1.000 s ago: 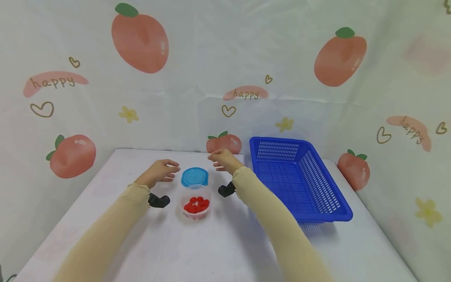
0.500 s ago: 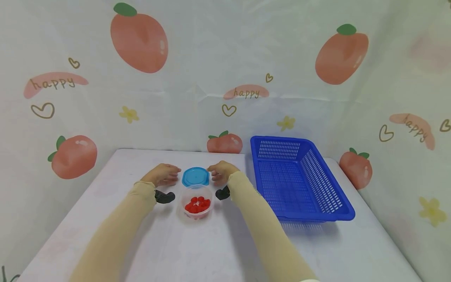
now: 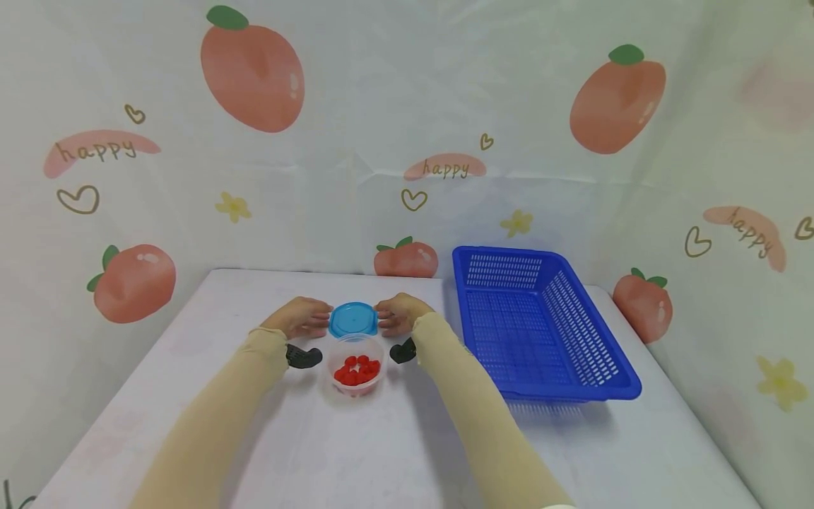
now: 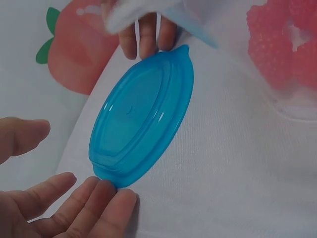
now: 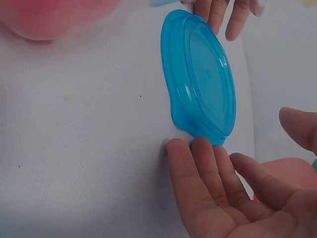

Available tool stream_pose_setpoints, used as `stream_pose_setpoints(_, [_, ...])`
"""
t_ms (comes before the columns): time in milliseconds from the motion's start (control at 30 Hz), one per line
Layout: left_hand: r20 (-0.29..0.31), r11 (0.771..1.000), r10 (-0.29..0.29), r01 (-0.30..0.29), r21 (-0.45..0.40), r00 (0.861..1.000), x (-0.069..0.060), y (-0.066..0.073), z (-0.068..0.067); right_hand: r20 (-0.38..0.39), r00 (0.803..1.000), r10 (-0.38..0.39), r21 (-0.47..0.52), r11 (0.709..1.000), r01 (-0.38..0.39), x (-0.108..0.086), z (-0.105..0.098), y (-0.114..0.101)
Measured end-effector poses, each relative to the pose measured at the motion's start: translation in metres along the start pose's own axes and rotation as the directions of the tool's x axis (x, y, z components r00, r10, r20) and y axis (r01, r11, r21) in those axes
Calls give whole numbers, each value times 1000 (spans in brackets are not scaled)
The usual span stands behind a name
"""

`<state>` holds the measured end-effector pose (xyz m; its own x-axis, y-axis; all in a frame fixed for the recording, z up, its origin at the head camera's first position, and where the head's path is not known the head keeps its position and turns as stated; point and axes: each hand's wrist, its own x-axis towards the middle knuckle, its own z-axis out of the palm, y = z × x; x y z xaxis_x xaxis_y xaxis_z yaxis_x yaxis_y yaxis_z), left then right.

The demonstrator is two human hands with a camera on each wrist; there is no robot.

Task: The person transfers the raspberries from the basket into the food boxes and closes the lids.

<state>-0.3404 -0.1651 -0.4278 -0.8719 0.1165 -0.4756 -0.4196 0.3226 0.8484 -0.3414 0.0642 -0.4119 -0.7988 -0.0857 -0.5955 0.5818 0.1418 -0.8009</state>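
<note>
A blue plastic lid [image 3: 353, 320] lies flat on the table, between my two hands. My left hand [image 3: 300, 317] is at its left edge; in the left wrist view its fingertips [image 4: 106, 187] touch the rim, thumb raised and apart. On the other side my right hand [image 3: 402, 313] has extended fingers [image 5: 202, 148] against or very near the rim, its thumb also off the lid. Just in front stands a clear round plastic container [image 3: 353, 345], uncovered, with several red bumpy raspberry-like pieces [image 3: 356, 373] inside.
To the right of my right arm sits a large blue slatted plastic basket [image 3: 515, 322]. White cloth covers the table [image 3: 343, 452], and a fruit-printed curtain [image 3: 343, 106] hangs behind and at the sides.
Both hands have come down toward the table and inward to the lid's two edges. Lid, container and basket have stayed in place.
</note>
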Motion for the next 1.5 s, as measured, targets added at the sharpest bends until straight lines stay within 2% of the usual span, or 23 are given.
stream_pose_setpoints(467, [29,998,-19,21,-55,999,-1,5,0,45,999,0,83,997,-4,11,-4,1])
stream_pose_setpoints(667, [33,999,-18,20,-47,999,-2,6,-1,77,997,12,142,990,-23,9,-3,1])
stream_pose_setpoints(900, [34,998,-24,26,-59,999,0,5,-2,101,995,8,161,987,-24,12,-1,2])
stream_pose_setpoints(1100, [38,994,-34,38,-105,999,2,4,-4,127,992,10,207,978,-36,15,3,3])
stream_pose_setpoints(1367, [50,986,-53,61,-157,997,3,4,-7,123,992,7,191,981,-30,14,2,1])
stream_pose_setpoints(1500, [68,985,-44,55,-166,997,2,5,-7,119,993,14,183,983,-36,14,1,1])
